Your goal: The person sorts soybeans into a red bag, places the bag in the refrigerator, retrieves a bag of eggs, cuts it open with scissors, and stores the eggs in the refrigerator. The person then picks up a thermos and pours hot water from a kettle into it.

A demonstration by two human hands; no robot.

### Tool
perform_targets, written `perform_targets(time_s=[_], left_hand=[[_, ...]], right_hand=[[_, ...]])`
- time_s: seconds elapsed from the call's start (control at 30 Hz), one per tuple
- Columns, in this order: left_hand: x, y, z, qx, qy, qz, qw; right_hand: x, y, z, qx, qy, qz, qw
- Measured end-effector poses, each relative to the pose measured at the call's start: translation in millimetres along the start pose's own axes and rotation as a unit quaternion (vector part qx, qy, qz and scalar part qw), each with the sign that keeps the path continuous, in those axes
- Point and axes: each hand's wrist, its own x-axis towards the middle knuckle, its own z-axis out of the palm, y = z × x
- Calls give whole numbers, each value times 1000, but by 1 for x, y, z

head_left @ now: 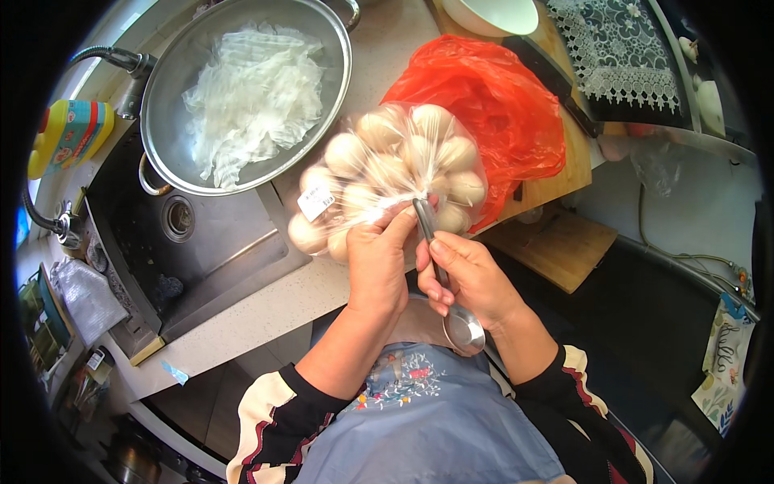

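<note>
A clear plastic bag (pixel 383 173) bulges with several round, pale beige things that look like eggs. A white label (pixel 315 202) is stuck on its left side. My left hand (pixel 377 270) pinches the gathered plastic at the bag's near side. In my right hand (pixel 472 278) is a metal spoon (pixel 464 330), its bowl pointing back toward my body. The tip of the spoon's handle touches the gathered plastic beside my left fingertips. Whether it has gone through the plastic I cannot tell.
Left of the bag, a wide metal pan (pixel 343 89) holding crumpled white cloth stands partly over the dark sink (pixel 218 278). A red plastic bag (pixel 500 105) lies behind on a wooden board (pixel 576 173). A white bowl (pixel 504 18) sits at the back, and a yellow bottle (pixel 93 133) far left.
</note>
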Motion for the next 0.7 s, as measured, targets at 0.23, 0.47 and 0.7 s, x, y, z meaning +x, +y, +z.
perform_targets(time_s=[0.23, 0.47, 0.7], left_hand=[[-2, 2, 5, -24, 1, -30, 999], [-8, 10, 5, -44, -6, -86, 995], [-1, 4, 6, -57, 43, -68, 995]], right_hand=[[5, 12, 4, 70, 8, -30, 997], [16, 20, 13, 133, 19, -71, 988], [22, 22, 7, 216, -52, -67, 973]])
